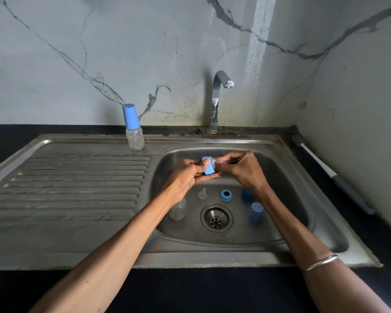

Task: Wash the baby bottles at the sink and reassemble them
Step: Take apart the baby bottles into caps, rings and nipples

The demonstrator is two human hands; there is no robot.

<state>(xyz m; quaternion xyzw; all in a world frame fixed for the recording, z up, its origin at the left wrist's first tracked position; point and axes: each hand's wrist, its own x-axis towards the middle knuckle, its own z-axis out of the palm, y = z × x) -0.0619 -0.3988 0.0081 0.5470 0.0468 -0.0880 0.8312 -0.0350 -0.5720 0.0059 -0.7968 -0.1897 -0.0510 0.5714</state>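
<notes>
Over the sink basin point(287, 195), my left hand point(191, 175) grips a blue screw ring point(208, 166). My right hand point(242, 168) pinches a clear teat point(217, 163) that pokes out of that ring. On the basin floor lie a clear bottle body point(177, 210) partly under my left wrist, a loose clear teat point(203, 193), a second blue ring point(226, 195) and two blue caps point(256, 213) point(246, 195). An assembled bottle with a blue cap point(133, 127) stands upright on the sink's back rim.
The tap point(219, 96) rises behind the basin with no water running. The drain point(216, 218) sits mid-basin. A ribbed draining board point(72, 184) lies to the left. A bottle brush point(330, 172) rests on the black counter at the right, near the wall.
</notes>
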